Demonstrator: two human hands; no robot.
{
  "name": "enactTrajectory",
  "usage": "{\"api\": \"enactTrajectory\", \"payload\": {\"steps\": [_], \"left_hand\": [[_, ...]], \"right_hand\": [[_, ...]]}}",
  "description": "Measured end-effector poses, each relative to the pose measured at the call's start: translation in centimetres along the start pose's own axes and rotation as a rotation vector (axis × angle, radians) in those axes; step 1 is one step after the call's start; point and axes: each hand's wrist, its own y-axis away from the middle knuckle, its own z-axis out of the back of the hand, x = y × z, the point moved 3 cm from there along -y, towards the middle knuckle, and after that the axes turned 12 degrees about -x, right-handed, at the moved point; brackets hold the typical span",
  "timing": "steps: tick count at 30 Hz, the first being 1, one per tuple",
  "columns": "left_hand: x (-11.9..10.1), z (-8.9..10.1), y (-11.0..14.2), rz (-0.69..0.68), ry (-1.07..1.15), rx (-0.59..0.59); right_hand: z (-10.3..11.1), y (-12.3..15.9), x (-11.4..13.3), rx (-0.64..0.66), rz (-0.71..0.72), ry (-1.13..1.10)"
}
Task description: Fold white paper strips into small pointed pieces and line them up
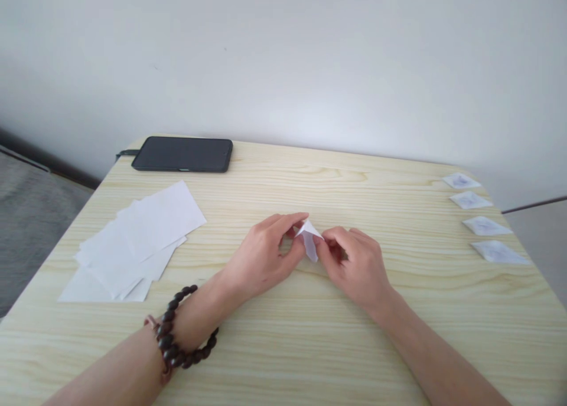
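Observation:
A small folded piece of white paper (310,247) stands between my hands over the middle of the table, its peak pointing up and away from me. My left hand (269,249) pinches its left edge between thumb and fingers. On the other side, my right hand (352,258) grips the right corner between thumb and bent index finger. The fingertips cover parts of both edges, so the exact folds there are hidden. A dark bead bracelet (166,341) circles my left wrist.
Loose white paper sheets (162,217) lie fanned out at the left. Behind them rests a black phone (182,154) with a cable at its left end. Several folded paper diamonds (486,225) line the right edge of the wooden table (283,353). A white wall (310,69) borders the back.

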Motion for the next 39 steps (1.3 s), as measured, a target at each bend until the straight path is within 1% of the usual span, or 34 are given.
{"api": "enactTrajectory", "payload": {"steps": [3, 6, 8, 10, 13, 16, 18, 20, 22, 24, 27, 29, 31, 34, 36, 39], "left_hand": [[-0.4, -1.0, -0.3, 0.066, -0.056, -0.023], [-0.8, -1.9, -1.0, 0.100, -0.201, 0.003], [-0.7, -2.2, -1.6, 0.133, -0.277, 0.018], [-0.7, -2.3, -2.0, 0.119, -0.262, 0.029], [-0.3, -2.1, -2.6, 0.099, -0.265, 0.019], [0.1, -1.9, -3.1, 0.060, -0.250, 0.024], [0.3, -1.9, -3.4, 0.034, -0.213, 0.036], [0.6, -1.7, -3.7, 0.030, -0.189, 0.030], [1.0, -1.5, -4.0, 0.051, -0.158, 0.017], [1.4, -1.3, -4.2, 0.096, -0.074, 0.020], [1.8, -1.1, -4.5, 0.151, 0.088, 0.080], [1.9, -1.0, -4.6, 0.181, 0.186, 0.152], [1.8, -0.9, -4.7, 0.223, 0.322, 0.221], [1.8, -0.6, -4.8, 0.294, 0.532, 0.262], [1.8, -0.5, -4.8, 0.319, 0.576, 0.261], [1.8, -0.8, -4.6, 0.305, 0.522, 0.251]], "right_hand": [[-0.1, 0.0, -0.3, -0.030, -0.029, -0.013], [0.0, 0.0, -0.8, -0.045, -0.093, -0.024], [0.0, -0.1, -1.3, -0.043, -0.149, -0.010], [0.0, -0.1, -1.7, -0.021, -0.212, -0.004], [-0.3, -0.5, -2.2, 0.047, -0.285, -0.006], [-0.9, -1.6, -2.7, 0.124, -0.271, 0.067], [-1.6, -2.6, -3.0, 0.172, -0.237, 0.113], [-2.1, -3.4, -3.4, 0.136, -0.249, 0.070], [-2.4, -3.7, -3.6, 0.089, -0.249, -0.061], [-2.5, -3.6, -3.6, 0.094, -0.217, -0.236], [-1.9, -3.1, -3.6, -0.009, -0.196, -0.348], [-1.5, -2.9, -3.6, -0.047, -0.155, -0.375], [-1.1, -2.9, -3.5, -0.046, -0.101, -0.404], [-1.0, -2.8, -3.4, -0.032, -0.068, -0.442], [-0.9, -2.8, -3.5, -0.037, -0.086, -0.444], [-0.9, -2.8, -3.4, -0.057, -0.094, -0.410]]}}
